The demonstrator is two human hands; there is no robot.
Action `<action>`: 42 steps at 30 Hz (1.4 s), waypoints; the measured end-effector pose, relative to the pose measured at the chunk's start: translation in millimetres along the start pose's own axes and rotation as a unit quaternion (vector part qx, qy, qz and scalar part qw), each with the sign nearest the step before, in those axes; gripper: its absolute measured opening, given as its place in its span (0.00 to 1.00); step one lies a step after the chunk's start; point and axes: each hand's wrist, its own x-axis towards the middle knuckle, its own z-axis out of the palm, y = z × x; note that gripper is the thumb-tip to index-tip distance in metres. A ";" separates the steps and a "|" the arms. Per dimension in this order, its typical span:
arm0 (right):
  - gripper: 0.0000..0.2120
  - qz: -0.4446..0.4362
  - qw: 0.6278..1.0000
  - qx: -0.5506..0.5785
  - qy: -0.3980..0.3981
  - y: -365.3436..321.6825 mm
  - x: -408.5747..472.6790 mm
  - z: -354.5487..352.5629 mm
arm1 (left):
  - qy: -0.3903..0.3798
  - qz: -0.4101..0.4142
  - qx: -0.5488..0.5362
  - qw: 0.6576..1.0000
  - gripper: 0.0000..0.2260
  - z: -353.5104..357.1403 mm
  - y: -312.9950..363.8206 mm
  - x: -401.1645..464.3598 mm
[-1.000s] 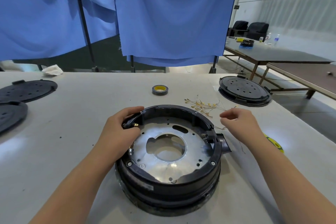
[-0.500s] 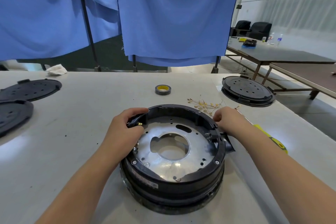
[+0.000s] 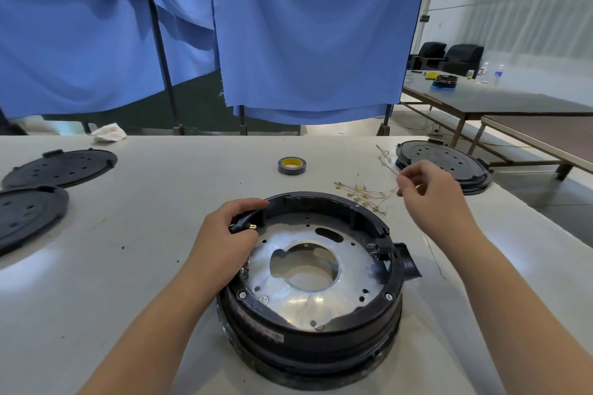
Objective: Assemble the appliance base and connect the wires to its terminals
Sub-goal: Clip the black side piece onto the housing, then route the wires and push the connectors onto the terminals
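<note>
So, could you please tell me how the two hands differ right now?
The left hand rests on the appliance base, gripping a black part with a brass terminal at its rim; the right hand is raised off the base, pinching a thin wire. Both are bare.

So the pale grey table is carrying the round black appliance base up front, a tape roll and loose wires lying behind it, black perforated discs sitting at the left and far right, plus a crumpled white cloth.
</note>
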 end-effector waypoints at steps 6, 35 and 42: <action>0.04 -0.124 0.992 -0.031 -0.016 -38.0 -14.5 -11.1 | 0.008 0.024 -0.006 1.000 0.21 0.9 -0.2 -0.9; 0.01 -0.252 0.934 -0.060 -0.247 -65.5 -67.8 19.1 | 0.022 -0.085 -0.253 0.964 0.01 -12.4 26.0 -8.6; 0.13 -0.223 0.954 0.001 -0.199 -69.3 -66.4 17.4 | 0.001 -0.034 -0.174 0.984 0.03 -4.6 32.2 -18.3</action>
